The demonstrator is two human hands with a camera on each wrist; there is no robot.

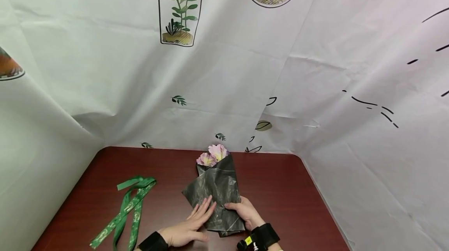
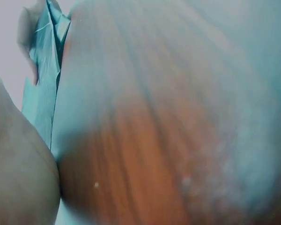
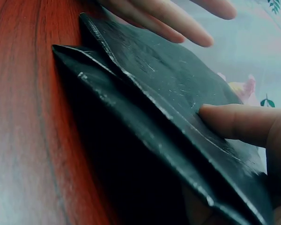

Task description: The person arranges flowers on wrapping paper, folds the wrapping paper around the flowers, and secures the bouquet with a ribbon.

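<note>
Black wrapping paper [image 1: 218,188] is folded round two pink artificial flowers [image 1: 212,155], whose heads stick out at its far end. My right hand [image 1: 248,212] grips the paper's right edge, the thumb [image 3: 239,124] on top and the other fingers underneath. Over the lower left part of the wrap lies my left hand [image 1: 191,225], its fingers spread and straight. The right wrist view shows the layered open folds at the wrap's near end. In the left wrist view, a side of the left hand [image 2: 21,164] fills the left edge, with the wrap [image 2: 47,70] beyond it.
A green patterned ribbon [image 1: 126,208] lies loosely looped on the left of the dark red wooden table [image 1: 287,200]. White printed cloth [image 1: 224,71] hangs behind the table and along both sides. A black band [image 1: 264,236] is round each wrist.
</note>
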